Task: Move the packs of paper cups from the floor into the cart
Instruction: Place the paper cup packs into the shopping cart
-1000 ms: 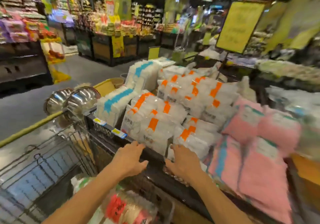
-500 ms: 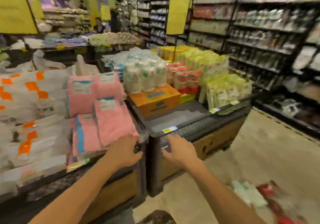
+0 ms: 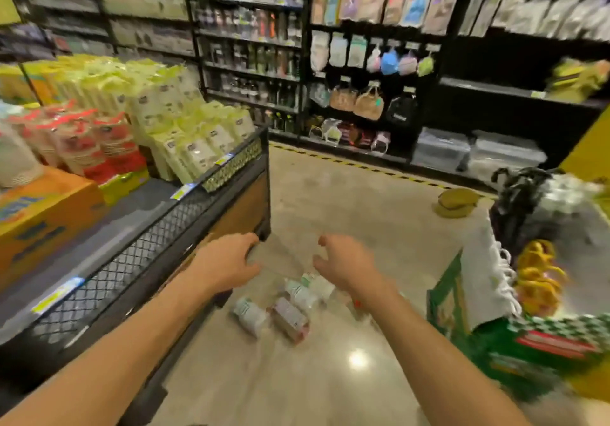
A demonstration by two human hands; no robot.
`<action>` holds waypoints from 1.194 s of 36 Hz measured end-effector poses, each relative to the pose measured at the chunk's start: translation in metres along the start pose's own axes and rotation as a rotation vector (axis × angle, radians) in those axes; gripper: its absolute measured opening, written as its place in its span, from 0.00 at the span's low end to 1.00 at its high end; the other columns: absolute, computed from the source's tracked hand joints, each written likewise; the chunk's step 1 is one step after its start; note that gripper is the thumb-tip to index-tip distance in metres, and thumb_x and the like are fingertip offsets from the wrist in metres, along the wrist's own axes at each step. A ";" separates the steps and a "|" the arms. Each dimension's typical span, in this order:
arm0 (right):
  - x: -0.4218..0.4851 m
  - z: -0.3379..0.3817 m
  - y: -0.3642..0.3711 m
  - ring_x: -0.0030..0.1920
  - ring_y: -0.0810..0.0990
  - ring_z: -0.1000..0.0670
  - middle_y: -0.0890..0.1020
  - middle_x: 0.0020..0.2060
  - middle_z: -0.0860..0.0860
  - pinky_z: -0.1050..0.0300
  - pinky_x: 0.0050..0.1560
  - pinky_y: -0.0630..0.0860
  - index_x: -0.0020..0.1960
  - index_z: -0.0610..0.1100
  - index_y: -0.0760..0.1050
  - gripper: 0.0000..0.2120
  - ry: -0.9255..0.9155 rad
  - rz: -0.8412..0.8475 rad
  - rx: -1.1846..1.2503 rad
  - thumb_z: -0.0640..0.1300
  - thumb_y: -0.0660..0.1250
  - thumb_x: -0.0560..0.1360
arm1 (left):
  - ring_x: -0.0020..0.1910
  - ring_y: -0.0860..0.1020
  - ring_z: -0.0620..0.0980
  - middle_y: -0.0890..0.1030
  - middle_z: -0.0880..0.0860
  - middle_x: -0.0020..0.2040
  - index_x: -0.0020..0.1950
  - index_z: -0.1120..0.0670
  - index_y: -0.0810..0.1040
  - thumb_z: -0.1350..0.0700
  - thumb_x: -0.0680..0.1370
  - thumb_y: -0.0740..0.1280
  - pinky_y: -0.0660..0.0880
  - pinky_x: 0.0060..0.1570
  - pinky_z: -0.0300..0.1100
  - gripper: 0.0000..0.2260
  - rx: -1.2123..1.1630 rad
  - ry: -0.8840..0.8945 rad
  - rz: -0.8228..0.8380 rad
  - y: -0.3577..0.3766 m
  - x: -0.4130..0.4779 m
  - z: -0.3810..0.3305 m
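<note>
Several packs of paper cups [image 3: 287, 310] lie on the shiny floor [image 3: 330, 201] just ahead of me, white ones with green print and a reddish one, blurred by motion. My left hand [image 3: 227, 260] hovers above and left of them, fingers apart, holding nothing. To the right of the pile my right hand [image 3: 346, 264] is spread and curled with nothing in it. Both hands are in the air above the packs, apart from them. No cart shows in this view.
A black mesh-fronted display table [image 3: 171, 214] with yellow-green packs, red cup packs and an orange box runs along my left. Dark wall shelves [image 3: 363, 62] stand ahead. A green display [image 3: 495, 326] with a white towel stands at right. A yellow-green object [image 3: 457, 202] lies on the floor.
My view has swung right, from the cart and the stacked napkin packs to the aisle floor. Both hands have left the display's edge and now hang over the packs on the floor.
</note>
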State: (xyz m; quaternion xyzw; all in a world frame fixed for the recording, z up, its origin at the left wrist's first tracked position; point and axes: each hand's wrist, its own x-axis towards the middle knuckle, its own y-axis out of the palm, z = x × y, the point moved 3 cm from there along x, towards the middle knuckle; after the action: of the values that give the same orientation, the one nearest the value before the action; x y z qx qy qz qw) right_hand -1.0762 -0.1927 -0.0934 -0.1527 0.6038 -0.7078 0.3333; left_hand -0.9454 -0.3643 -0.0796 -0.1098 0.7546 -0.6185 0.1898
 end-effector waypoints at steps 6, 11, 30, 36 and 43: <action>0.036 -0.044 0.007 0.60 0.83 0.37 0.84 0.59 0.42 0.46 0.57 0.81 0.63 0.46 0.78 0.16 0.093 -0.019 0.041 0.54 0.63 0.82 | 0.64 0.77 0.50 0.77 0.49 0.68 0.73 0.48 0.71 0.43 0.80 0.64 0.77 0.58 0.47 0.23 -0.010 0.040 0.050 0.016 0.055 -0.019; 0.085 -0.050 0.028 0.59 0.84 0.35 0.85 0.57 0.41 0.39 0.62 0.80 0.62 0.46 0.78 0.16 0.121 0.000 0.071 0.54 0.63 0.80 | 0.64 0.77 0.51 0.77 0.49 0.68 0.73 0.49 0.72 0.44 0.79 0.65 0.75 0.56 0.45 0.23 -0.040 0.022 0.085 0.034 0.107 -0.003; 0.345 -0.021 0.226 0.67 0.80 0.44 0.81 0.67 0.48 0.49 0.59 0.78 0.74 0.49 0.72 0.22 0.187 0.371 0.062 0.57 0.63 0.84 | 0.57 0.79 0.55 0.80 0.52 0.62 0.67 0.51 0.74 0.42 0.79 0.65 0.74 0.51 0.46 0.20 -0.531 -0.613 0.315 0.230 0.327 0.208; 0.413 -0.041 0.327 0.67 0.80 0.44 0.81 0.66 0.48 0.49 0.59 0.78 0.75 0.49 0.70 0.23 0.210 0.507 0.087 0.58 0.64 0.83 | 0.46 0.77 0.55 0.79 0.58 0.50 0.55 0.54 0.72 0.46 0.81 0.66 0.73 0.46 0.47 0.12 -0.694 -0.816 0.326 0.342 0.365 0.239; 0.494 -0.085 0.475 0.70 0.79 0.43 0.78 0.70 0.47 0.48 0.64 0.77 0.77 0.48 0.69 0.27 0.246 0.620 0.131 0.59 0.66 0.83 | 0.70 0.72 0.58 0.72 0.57 0.73 0.79 0.54 0.62 0.40 0.79 0.66 0.70 0.63 0.47 0.33 -0.879 -1.128 0.360 0.512 0.420 0.259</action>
State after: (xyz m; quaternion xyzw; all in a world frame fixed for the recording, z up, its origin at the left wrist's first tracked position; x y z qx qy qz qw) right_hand -1.3534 -0.4762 -0.6593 0.1467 0.6105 -0.6230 0.4664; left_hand -1.1808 -0.6555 -0.6839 -0.3517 0.7268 -0.0679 0.5860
